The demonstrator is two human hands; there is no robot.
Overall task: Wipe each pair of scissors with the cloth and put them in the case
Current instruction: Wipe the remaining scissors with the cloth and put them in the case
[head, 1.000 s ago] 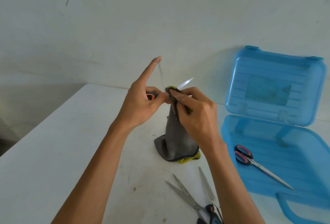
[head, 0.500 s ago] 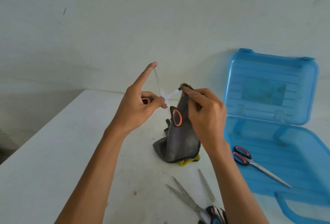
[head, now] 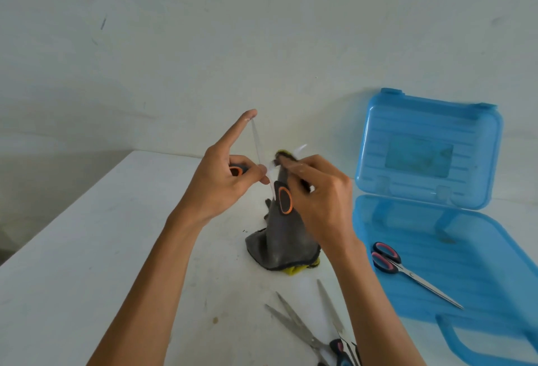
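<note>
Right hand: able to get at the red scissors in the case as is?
Likely yes for path: the case is open and the red scissors lie uncovered near the right hand. But that hand pinches the cloth, so it must let go first.

L hand [head: 224,188] grips scissors [head: 235,171], index straight up; R hand [head: 317,190] apparently pinches cloth [head: 279,246], both raised.

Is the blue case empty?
No, a pair of red-handled scissors lies inside the open blue case.

White table [head: 87,249] against pale scuffed wall [head: 203,45]
</note>
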